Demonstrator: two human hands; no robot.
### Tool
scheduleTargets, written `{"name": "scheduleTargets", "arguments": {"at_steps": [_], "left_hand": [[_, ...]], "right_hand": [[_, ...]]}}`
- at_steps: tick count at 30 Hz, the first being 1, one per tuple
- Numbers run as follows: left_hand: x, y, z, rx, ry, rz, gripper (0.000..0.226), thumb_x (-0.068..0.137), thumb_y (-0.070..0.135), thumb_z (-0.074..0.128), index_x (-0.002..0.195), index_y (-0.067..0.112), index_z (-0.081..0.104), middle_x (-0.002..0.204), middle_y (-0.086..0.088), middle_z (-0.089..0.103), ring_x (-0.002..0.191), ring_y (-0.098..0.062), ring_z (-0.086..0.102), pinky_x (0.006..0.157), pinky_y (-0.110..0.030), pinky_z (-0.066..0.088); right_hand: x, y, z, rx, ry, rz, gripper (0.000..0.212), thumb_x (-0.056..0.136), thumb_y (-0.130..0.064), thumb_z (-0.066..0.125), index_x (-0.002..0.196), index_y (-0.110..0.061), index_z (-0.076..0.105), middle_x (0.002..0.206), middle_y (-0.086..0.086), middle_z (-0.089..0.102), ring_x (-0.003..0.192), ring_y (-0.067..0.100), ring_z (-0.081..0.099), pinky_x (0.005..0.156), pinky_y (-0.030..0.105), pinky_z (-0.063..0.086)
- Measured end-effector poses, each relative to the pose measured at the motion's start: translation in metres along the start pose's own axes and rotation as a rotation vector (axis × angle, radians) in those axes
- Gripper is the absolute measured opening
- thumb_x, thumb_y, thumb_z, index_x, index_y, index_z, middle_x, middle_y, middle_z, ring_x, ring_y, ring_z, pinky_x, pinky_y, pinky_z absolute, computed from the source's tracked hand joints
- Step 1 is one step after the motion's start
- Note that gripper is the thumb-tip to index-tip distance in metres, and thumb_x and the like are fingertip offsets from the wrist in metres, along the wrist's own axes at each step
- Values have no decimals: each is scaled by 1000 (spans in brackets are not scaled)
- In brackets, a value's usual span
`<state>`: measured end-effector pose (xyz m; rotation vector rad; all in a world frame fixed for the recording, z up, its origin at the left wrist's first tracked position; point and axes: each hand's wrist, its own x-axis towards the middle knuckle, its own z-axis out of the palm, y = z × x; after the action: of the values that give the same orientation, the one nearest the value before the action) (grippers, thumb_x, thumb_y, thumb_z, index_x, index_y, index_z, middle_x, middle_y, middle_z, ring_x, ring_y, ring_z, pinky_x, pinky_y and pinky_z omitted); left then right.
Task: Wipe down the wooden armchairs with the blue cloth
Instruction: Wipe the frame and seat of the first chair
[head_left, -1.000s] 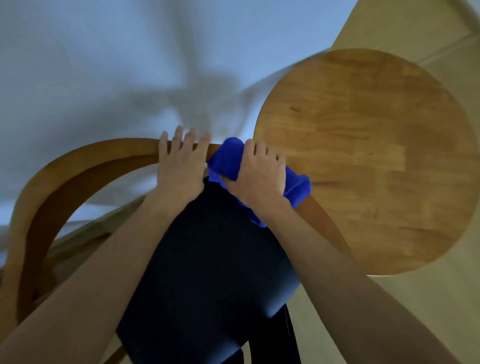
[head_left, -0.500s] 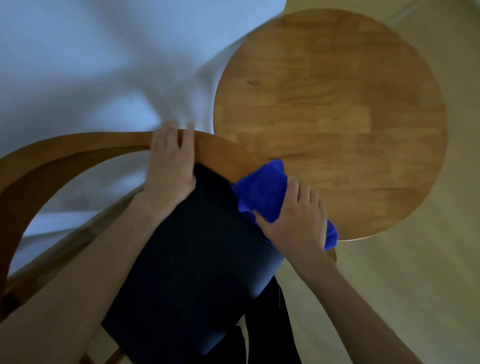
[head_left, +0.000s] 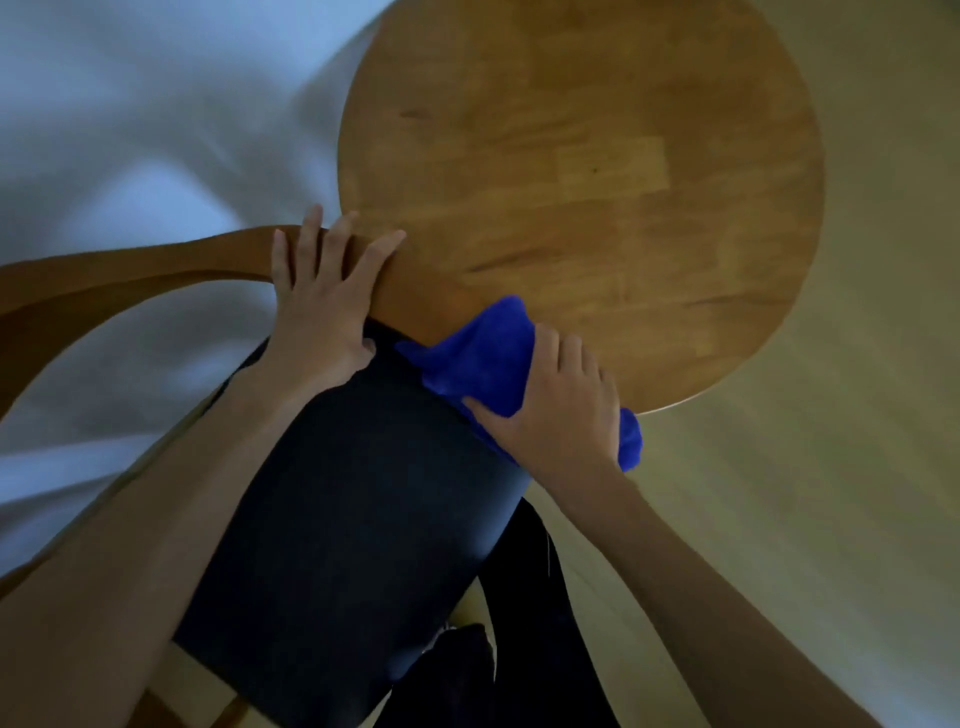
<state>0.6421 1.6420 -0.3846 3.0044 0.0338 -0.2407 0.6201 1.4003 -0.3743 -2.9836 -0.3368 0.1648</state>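
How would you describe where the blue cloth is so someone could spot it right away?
Find the big round wooden table, then the curved wooden chair rail running under its near edge. The blue cloth is bunched on that rail under the right hand, the only bright blue thing among brown wood and the dark seat.

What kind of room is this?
Probably a bedroom or hotel room, though I can't be sure: a wooden armchair with a dark seat cushion stands beside a small round wooden table, with what looks like white bedding behind.
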Motion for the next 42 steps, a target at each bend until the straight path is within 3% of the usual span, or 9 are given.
{"name": "scheduleTargets", "arguments": {"at_steps": [6,11,16,22,27,30,34,38,42], "left_hand": [[1,-1,3,-20,2,-10,124,49,24,92,145,41,17,153,-7,14,146,-38,-1,114,-59,-5],[4,-4,2,-16,-30,11,126,48,20,91,145,41,13,152,-7,12,145,-38,-3,113,-60,-6],[4,1,-3,-21,-48,-10,121,51,17,89,145,39,16,154,-9,13,146,-37,-4,114,-58,-7],[5,-1,-9,-45,-112,1,119,57,22,88,145,43,10,155,-5,6,146,-35,-10,114,-57,-9],[3,-2,-6,-58,-88,11,118,57,24,88,143,45,9,154,-4,7,146,-34,-11,113,-56,-11],[2,-2,-5,-50,-66,10,120,56,25,88,144,44,10,153,-5,8,146,-36,-9,113,-59,-8],[2,-4,-4,-51,-53,31,120,55,25,89,145,42,12,154,-8,10,145,-39,-5,113,-62,-5],[0,-4,-5,-78,-38,52,116,57,26,87,146,41,14,154,-9,11,145,-38,-5,113,-62,-6],[0,-4,-5,-98,-25,50,114,58,24,87,146,39,17,154,-9,11,146,-37,-6,113,-60,-7]], "right_hand": [[-51,41,-3,105,-86,81,87,72,-77,62,122,-8,47,100,4,57,87,23,57,75,37,51],[5,-11,0,-57,4,-12,89,66,-80,62,116,-8,49,100,7,58,86,25,56,75,39,44],[57,-67,5,-6,14,-158,98,67,-83,58,130,-8,45,115,7,58,98,24,56,82,39,42],[-3,6,-2,-44,25,-154,94,81,-74,47,145,-7,33,126,7,54,101,24,55,79,37,43],[-48,40,-2,32,-48,-36,94,81,-73,52,146,-8,33,128,7,53,107,26,55,90,41,48],[-50,37,2,242,29,55,91,76,-69,66,141,-8,45,123,4,57,106,23,55,92,36,46],[-50,31,3,403,103,114,91,67,-56,83,138,-10,50,120,0,60,104,13,56,82,14,39],[-46,42,-8,438,-172,61,101,73,-47,83,151,-15,27,140,2,47,116,15,51,84,15,37],[-27,68,-33,344,-626,-159,124,78,-35,80,152,-31,-20,160,-8,3,129,24,45,92,26,42]]}}
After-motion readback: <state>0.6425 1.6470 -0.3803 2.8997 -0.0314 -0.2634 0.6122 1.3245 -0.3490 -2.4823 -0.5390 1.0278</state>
